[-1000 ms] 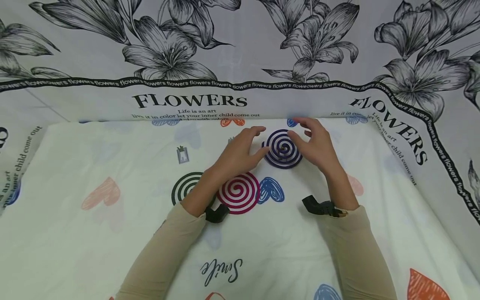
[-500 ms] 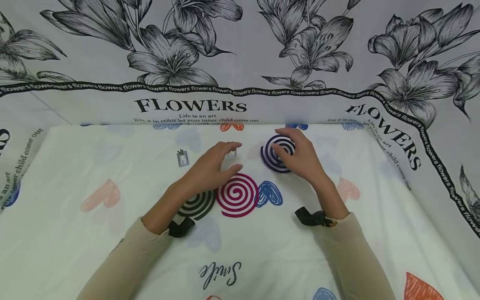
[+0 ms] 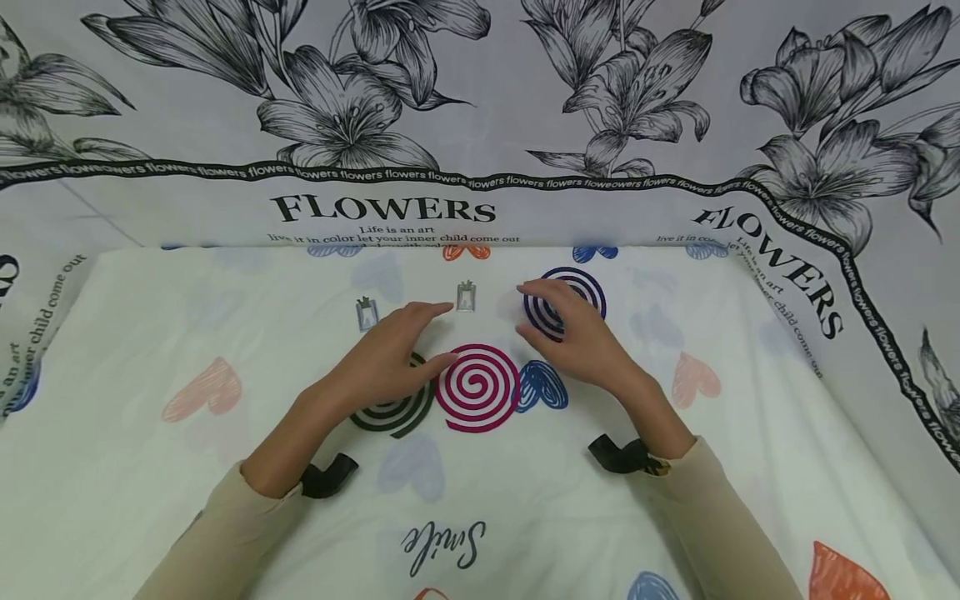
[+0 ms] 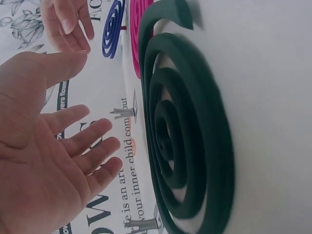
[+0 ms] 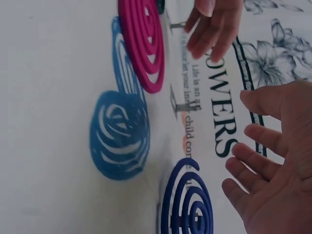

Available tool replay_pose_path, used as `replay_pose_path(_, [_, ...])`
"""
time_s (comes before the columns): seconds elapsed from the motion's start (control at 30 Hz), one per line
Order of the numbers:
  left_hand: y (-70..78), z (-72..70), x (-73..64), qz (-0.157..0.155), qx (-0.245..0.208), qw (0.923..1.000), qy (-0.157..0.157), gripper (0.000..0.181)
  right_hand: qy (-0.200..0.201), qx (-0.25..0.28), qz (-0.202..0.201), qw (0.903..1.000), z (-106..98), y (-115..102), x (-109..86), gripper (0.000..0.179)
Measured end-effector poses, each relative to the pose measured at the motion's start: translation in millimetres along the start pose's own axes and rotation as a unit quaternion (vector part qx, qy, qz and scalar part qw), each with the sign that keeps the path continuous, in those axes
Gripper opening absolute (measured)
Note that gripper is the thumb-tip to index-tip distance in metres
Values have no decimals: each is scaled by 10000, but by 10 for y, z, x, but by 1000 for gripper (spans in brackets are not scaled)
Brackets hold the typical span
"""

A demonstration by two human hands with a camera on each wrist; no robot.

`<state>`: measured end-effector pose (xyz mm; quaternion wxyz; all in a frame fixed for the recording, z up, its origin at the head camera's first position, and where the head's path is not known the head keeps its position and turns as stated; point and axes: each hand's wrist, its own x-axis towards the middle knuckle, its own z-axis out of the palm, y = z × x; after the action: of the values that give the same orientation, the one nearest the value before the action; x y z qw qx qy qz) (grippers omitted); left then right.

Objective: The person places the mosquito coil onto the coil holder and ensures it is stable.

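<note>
My left hand (image 3: pixel 382 358) hovers over the left part of a dark green mosquito coil (image 4: pixel 219 146), fingers extended and thumb apart. Nothing is in its grasp; it hides some of the coil in the head view. A magenta mosquito coil (image 3: pixel 476 385) lies flat just right of the green one. My right hand (image 3: pixel 573 333), likewise holding nothing, is above the near right side of a dark blue mosquito coil (image 5: pixel 168 214). In the right wrist view its palm (image 5: pixel 287 195) and spread fingers show beside that coil.
Behind the green and magenta coils are two small metal coil stands (image 3: pixel 466 296), the other stand (image 3: pixel 367 313) farther left. A white cloth (image 3: pixel 187 508) printed with hearts covers the table. Beyond its far edge is a flower-printed sheet (image 3: pixel 495 100). Wrist cameras sit on both forearms.
My left hand has drawn back left and nearer from beside the blue coil, uncovering the right stand. My right hand has shifted left and nearer, over the blue coil. The coils look unmoved.
</note>
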<state>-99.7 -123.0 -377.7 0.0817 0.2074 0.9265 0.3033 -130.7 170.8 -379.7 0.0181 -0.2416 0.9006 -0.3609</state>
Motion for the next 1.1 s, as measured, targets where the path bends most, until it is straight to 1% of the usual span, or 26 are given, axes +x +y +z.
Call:
replay_pose_path(0.1, [-19, -6, -63, 1, 155, 9999, 15, 76, -271, 48, -163, 9995, 54, -45, -25, 57])
replay_pose_path(0.27, [-32, 23, -148, 70, 387, 9992, -21, 78, -766, 58, -251, 9967, 133, -108, -95, 61])
replay_pose_path(0.43, [-1, 85, -173, 210, 650, 9976, -76, 80, -1227, -47, -301, 9920, 159, -161, -147, 67])
replay_pose_path(0.6, [32, 166, -193, 321, 897, 9952, -236, 86, -1642, -286, -405, 9852, 206, -185, -162, 76])
replay_pose_path(0.83, [59, 198, -208, 227, 1141, 9922, -441, 99, -1991, -494, -339, 9781, 252, -151, -163, 91])
replay_pose_path(0.97, [66, 217, -208, 207, 1250, 9903, -573, 107, -2131, -567, -246, 9751, 260, -127, -166, 100])
replay_pose_path(1.1, [77, 247, -218, 194, 1358, 9881, -692, 112, -2248, -724, -178, 9716, 274, -107, -187, 106])
